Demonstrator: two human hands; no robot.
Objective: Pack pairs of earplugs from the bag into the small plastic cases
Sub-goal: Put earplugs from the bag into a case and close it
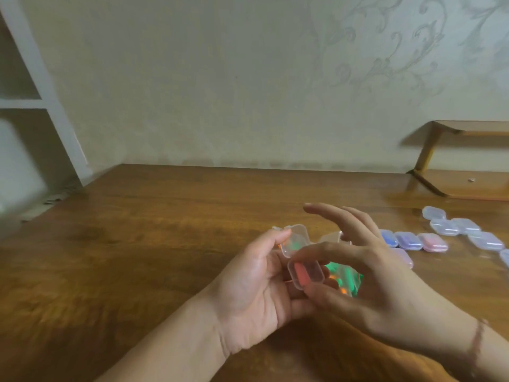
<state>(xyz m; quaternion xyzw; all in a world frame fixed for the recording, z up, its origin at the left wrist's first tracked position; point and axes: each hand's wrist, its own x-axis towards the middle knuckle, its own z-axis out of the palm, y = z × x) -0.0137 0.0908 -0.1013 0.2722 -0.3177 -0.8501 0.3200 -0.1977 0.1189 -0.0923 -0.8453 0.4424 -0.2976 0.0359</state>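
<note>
I see the open clear case [304, 272], a red earplug [301, 272] inside, cradled in the curled fingers of the left hand [256, 293]. The right hand [366, 274] pinches its near end, thumb and forefinger, other fingers spread above. Behind the case, the earplug bag [343, 277]; right of it, filled cases [413, 240] on the wooden table [137, 244].

L hand [259, 282] curled, gripping; R hand [366, 282] pinching.
</note>
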